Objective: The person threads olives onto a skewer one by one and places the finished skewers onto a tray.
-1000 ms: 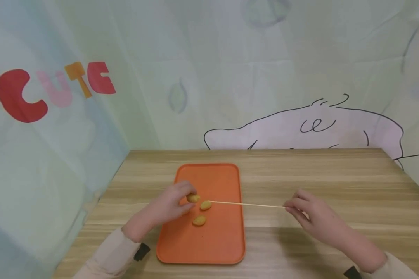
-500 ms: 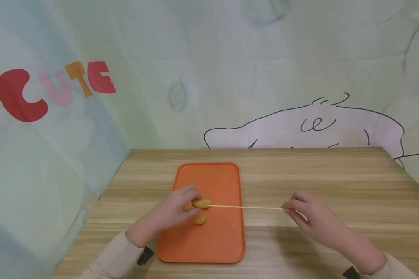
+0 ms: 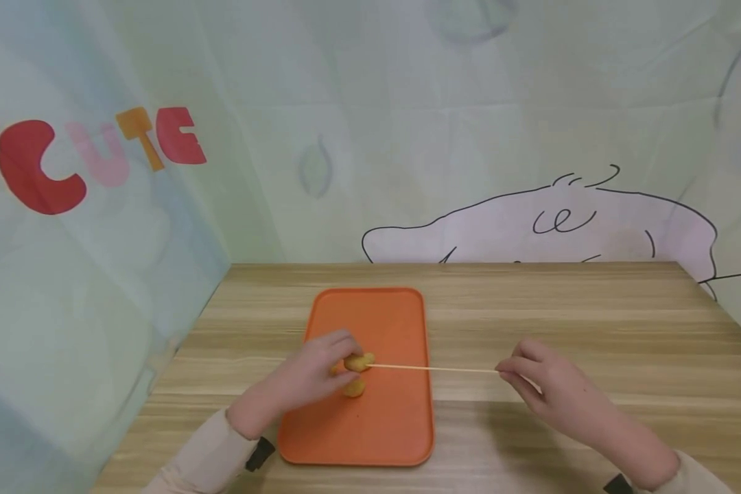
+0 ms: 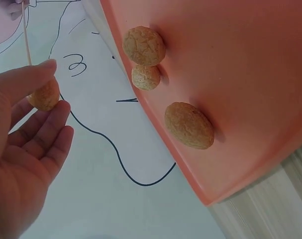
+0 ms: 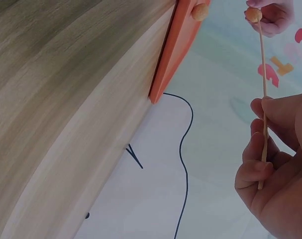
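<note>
My left hand (image 3: pixel 315 374), over the orange tray (image 3: pixel 389 432), pinches a golden-brown oval puff (image 4: pixel 45 95) between thumb and fingers. My right hand (image 3: pixel 552 384), right of the tray, grips a thin wooden skewer (image 3: pixel 432 368) near its end. Fingers curl round the shaft in the right wrist view, and the skewer (image 5: pixel 263 64) runs straight to the held puff (image 5: pixel 253 15), its far end right at the puff's side. Three more puffs lie on the tray in the left wrist view: a large round puff (image 4: pixel 144 46), a smaller puff (image 4: pixel 146 76) and an oval puff (image 4: pixel 189 125).
The tray lies lengthwise on a wood-grain table (image 3: pixel 562 302). A pale fabric backdrop (image 3: pixel 272 171) hangs behind and to the left, with coloured letters (image 3: pixel 43 168) and a line-drawn figure (image 3: pixel 549 230).
My left hand has moved right and slightly down, bringing the puff to the skewer's far end. The skewer and my right hand have shifted slightly left and down.
</note>
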Tool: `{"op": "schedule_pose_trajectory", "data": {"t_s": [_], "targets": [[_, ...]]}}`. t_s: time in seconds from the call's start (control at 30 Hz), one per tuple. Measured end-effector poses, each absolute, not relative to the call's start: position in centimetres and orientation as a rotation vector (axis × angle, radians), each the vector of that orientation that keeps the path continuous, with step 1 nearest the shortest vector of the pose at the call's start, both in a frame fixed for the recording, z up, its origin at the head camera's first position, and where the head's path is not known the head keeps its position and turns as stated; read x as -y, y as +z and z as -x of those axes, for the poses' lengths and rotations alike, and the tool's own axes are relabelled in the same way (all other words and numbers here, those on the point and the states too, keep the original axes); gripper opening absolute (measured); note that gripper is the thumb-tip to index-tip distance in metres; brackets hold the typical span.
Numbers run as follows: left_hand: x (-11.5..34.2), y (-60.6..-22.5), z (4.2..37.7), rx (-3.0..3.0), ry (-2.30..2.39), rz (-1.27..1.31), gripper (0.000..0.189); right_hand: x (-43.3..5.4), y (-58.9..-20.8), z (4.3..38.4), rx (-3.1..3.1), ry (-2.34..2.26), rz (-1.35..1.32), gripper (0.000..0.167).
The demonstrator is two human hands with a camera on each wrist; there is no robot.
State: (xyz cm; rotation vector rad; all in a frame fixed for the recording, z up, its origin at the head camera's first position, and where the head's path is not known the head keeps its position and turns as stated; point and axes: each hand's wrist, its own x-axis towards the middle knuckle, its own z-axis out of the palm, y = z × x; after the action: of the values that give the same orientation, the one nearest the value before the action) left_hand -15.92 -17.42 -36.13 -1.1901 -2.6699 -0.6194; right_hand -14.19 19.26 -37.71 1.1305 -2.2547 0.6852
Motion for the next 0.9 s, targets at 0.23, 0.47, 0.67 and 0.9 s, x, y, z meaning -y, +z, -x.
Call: {"op": "schedule_pose_trajectory", "data": {"t_s": [0.23, 0.47, 0.67, 0.9], "targets": [[17.26, -36.26, 15.84, 2.617, -0.624, 1.222, 0.021, -19.22, -37.8, 14.22, 2.159, 0.708, -1.157, 0.039], [16.87, -36.26, 15.74, 2.592, -0.616, 1.243, 0.022, -19.13, -37.63, 13.99, 2.146, 0.691, -1.153, 0.04], [16.7, -36.33, 15.84, 2.541, -0.582, 1.276, 0.022, -18.92, -37.26, 13.69, 2.165, 0.672, -1.133, 0.043], [16.45, -36.42, 15.98, 2.486, -0.595, 1.317, 0.019, -18.39, -36.94, 13.53, 2.154, 0.697, -1.137, 0.045]]}}
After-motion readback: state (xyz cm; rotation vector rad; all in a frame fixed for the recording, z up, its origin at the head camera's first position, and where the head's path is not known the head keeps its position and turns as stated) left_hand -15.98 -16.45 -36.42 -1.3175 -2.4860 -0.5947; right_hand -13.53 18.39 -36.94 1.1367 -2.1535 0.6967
